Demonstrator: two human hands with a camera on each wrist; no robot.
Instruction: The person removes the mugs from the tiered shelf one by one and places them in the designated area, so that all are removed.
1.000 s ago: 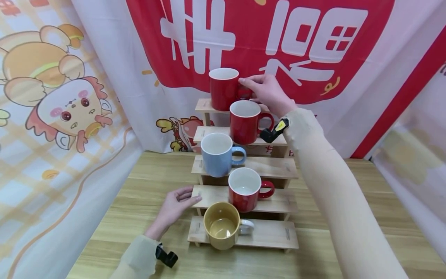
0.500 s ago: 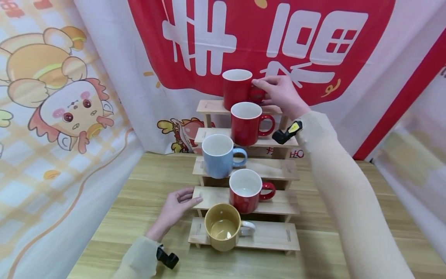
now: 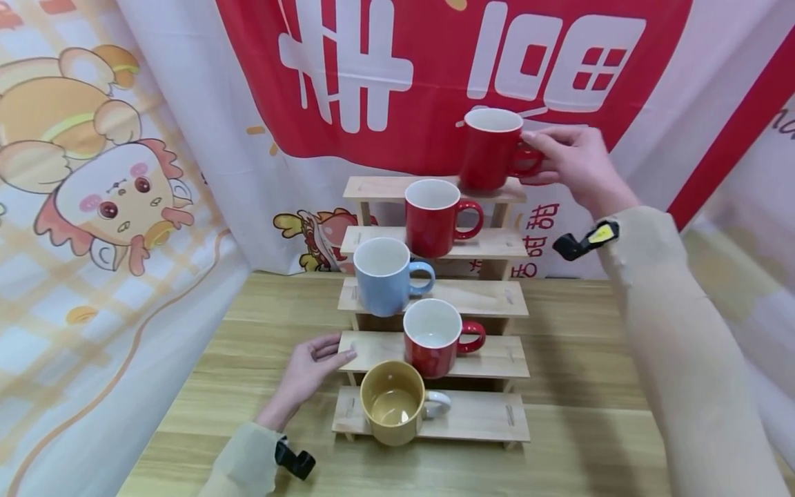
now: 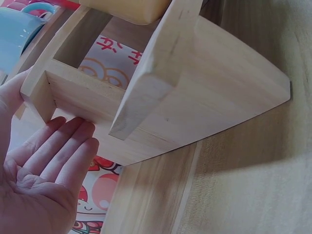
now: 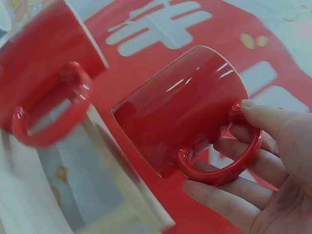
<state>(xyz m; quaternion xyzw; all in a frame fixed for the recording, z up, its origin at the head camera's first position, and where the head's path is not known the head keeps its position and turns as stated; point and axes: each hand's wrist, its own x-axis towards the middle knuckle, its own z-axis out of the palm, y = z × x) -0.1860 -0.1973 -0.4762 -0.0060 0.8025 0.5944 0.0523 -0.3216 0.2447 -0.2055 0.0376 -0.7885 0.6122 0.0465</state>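
My right hand (image 3: pixel 574 160) holds a red mug (image 3: pixel 489 155) by its handle, upright at the right end of the top step. In the right wrist view, red cloth shows between the mug's base (image 5: pixel 139 146) and the step's edge (image 5: pixel 129 170). Thumb and fingers close around the handle (image 5: pixel 226 170). My left hand (image 3: pixel 308 366) is at the left end of the wooden stepped rack (image 3: pixel 366 348), at the second step from the bottom. Its thumb lies over the board; in the left wrist view its straight fingers (image 4: pixel 63 151) reach beneath it.
On lower steps stand another red mug (image 3: pixel 430 222), a light blue mug (image 3: pixel 380 279), a red mug with white inside (image 3: pixel 428 348) and a yellow mug with a white handle (image 3: pixel 393 407). A printed cloth (image 3: pixel 298 159) hangs behind the rack. The wood-grain table (image 3: pixel 236 345) lies beneath.
My right hand has carried the top red mug rightward, from the middle of the top step to its right end. The left hand and the other mugs stay in place.
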